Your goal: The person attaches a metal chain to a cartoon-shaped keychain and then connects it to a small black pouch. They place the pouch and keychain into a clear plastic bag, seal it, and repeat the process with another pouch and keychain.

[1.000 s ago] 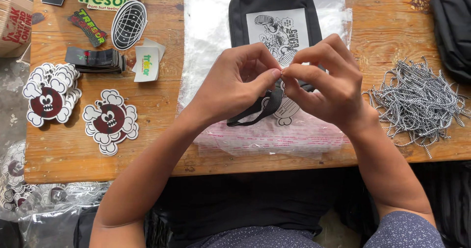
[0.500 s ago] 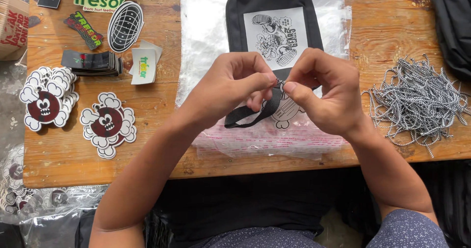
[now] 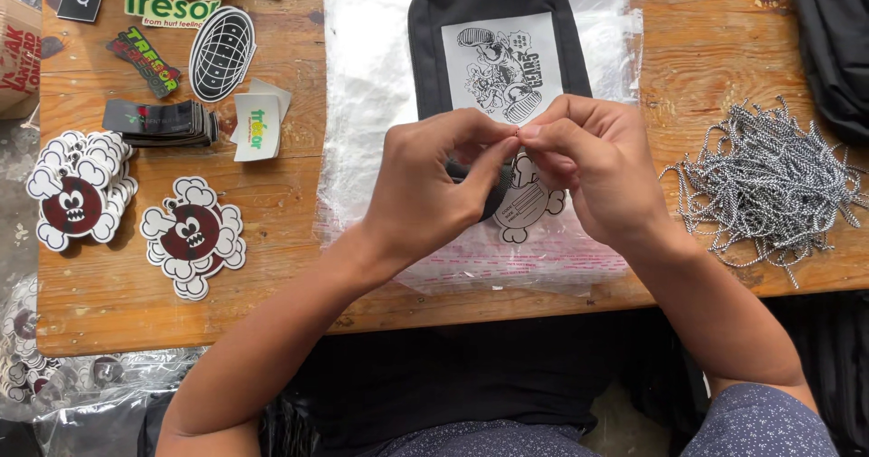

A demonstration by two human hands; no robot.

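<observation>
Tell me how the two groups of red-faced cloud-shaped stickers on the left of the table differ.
The far-left stickers form a thick fanned stack near the table's edge; the nearer stack looks thinner and tidier. The far-left stack's face sits upright; the nearer one's tilts. Both share one design: dark red face with white puffy edges. Neither hand touches them.

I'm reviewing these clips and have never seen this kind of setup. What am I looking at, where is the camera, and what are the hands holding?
There is no machine here: a person wears a camera on the head, so the single view looks down at their own two bare hands. The left hand and right hand meet fingertip to fingertip, pinching something too small to make out, above a black pouch lying on a clear plastic bag. On the wooden table lie a pile of black-and-white cords, cloud-shaped stickers and a stack of dark tags.
</observation>
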